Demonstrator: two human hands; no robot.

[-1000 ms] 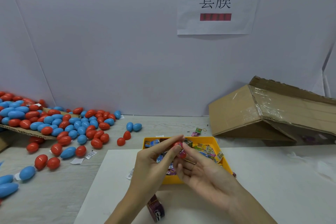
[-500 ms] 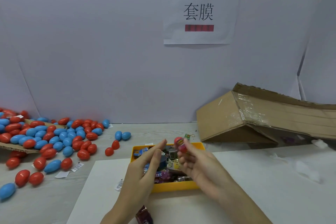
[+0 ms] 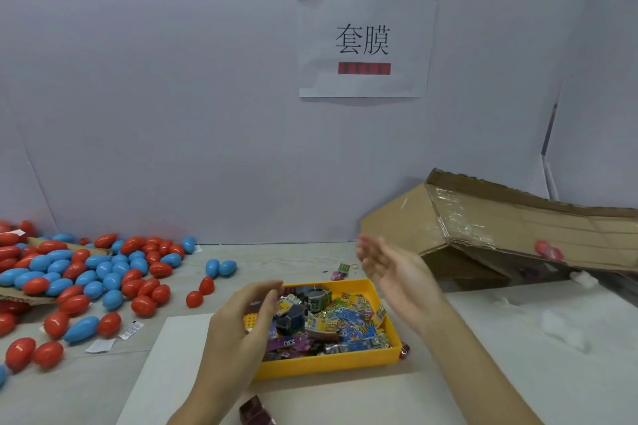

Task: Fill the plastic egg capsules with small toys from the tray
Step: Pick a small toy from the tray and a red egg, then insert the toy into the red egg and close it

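A yellow tray [image 3: 328, 367] full of small wrapped toys [image 3: 340, 319] sits in the middle on a white sheet [image 3: 162, 376]. My left hand [image 3: 238, 321] hovers over the tray's left side, fingers loosely curved down toward the toys, with nothing clearly held. My right hand [image 3: 397, 272] is raised to the right of the tray, fingers straight and empty. A blurred red egg capsule [image 3: 548, 250] is in the air in front of the cardboard box [image 3: 500, 228]. Several red and blue egg capsules [image 3: 86, 272] lie heaped on the left.
The tipped cardboard box takes up the back right. A dark red toy [image 3: 253, 412] lies at the near edge of the sheet. Loose toy packets [image 3: 340, 271] lie behind the tray. Paper slips [image 3: 131, 329] lie among the near eggs. A white wall closes the back.
My right hand let go of the red egg, which now flies toward the cardboard box, and the hand opened. My left hand dropped over the tray. The view shifted to the right.
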